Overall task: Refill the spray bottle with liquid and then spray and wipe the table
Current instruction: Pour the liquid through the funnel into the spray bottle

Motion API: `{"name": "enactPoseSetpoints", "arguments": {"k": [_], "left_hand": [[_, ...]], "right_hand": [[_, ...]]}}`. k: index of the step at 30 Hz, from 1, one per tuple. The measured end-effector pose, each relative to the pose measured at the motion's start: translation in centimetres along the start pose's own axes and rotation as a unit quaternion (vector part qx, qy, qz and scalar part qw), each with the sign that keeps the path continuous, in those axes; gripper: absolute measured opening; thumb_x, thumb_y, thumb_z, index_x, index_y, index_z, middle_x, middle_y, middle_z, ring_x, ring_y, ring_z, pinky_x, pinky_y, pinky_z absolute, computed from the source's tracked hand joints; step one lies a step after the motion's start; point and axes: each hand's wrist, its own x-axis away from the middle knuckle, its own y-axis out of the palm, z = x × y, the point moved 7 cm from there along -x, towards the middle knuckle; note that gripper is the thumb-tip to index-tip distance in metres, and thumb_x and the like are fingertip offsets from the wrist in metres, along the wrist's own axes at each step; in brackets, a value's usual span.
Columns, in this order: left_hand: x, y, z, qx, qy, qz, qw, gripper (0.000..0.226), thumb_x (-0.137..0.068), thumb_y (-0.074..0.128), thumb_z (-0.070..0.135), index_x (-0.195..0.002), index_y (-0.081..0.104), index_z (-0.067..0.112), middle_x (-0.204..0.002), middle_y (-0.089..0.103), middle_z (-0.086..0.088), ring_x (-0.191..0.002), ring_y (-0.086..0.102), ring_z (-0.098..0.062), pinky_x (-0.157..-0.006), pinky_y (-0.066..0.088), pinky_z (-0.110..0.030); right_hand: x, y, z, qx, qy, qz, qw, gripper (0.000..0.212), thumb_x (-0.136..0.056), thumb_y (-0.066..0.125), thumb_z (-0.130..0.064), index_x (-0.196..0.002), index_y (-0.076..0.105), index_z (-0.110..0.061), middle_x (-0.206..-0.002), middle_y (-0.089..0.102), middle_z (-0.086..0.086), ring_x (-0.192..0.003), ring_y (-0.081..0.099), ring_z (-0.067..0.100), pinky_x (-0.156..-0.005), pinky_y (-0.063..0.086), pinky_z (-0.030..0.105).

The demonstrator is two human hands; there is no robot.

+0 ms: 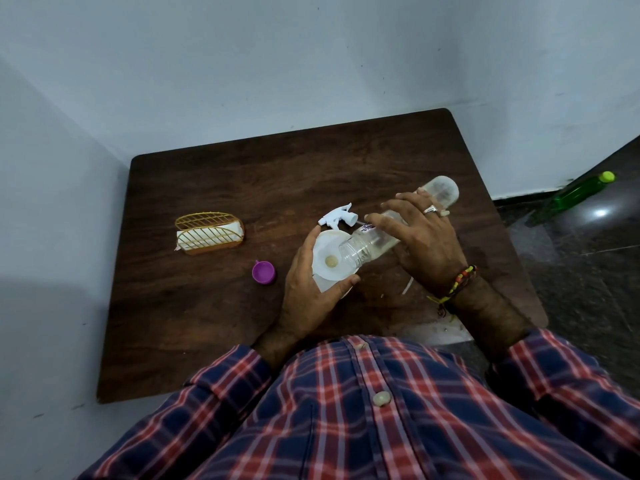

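Spray bottle stands on table under funnel, your left hand gripping it steady. Your right hand grips clear bottle, tipped mouth-down into funnel to pour. Spray head lies behind.

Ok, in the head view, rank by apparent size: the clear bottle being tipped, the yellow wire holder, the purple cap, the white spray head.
1. clear bottle
2. yellow wire holder
3. white spray head
4. purple cap, though close to the spray head, so unsure.
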Motion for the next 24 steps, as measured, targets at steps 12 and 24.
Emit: {"name": "enactPoseSetpoints", "arguments": {"k": [12, 24], "left_hand": [[0.03, 0.10, -0.20, 0.004, -0.003, -0.005, 1.000, 0.095, -0.072, 0.084, 0.030, -0.149, 0.030, 0.013, -0.132, 0.036, 0.036, -0.127, 0.035, 0.019, -0.107, 0.033, -0.009], [0.15, 0.11, 0.08, 0.008, 0.000, -0.012, 1.000, 0.100, -0.071, 0.080, 0.049, -0.150, 0.029, 0.015, -0.134, 0.037, 0.036, -0.130, 0.036, 0.013, -0.107, 0.036, -0.015]], "right_hand": [[0.03, -0.19, -0.18, 0.003, -0.004, 0.004, 1.000, 0.050, -0.081, 0.062, -0.007, -0.128, 0.063, -0.023, -0.124, 0.065, 0.011, -0.125, 0.055, 0.036, -0.114, 0.035, 0.058], [0.09, -0.27, -0.13, 0.006, -0.004, 0.009, 1.000, 0.048, -0.085, 0.050, -0.008, -0.127, 0.066, -0.023, -0.124, 0.065, 0.010, -0.124, 0.056, 0.035, -0.114, 0.034, 0.057]]}}
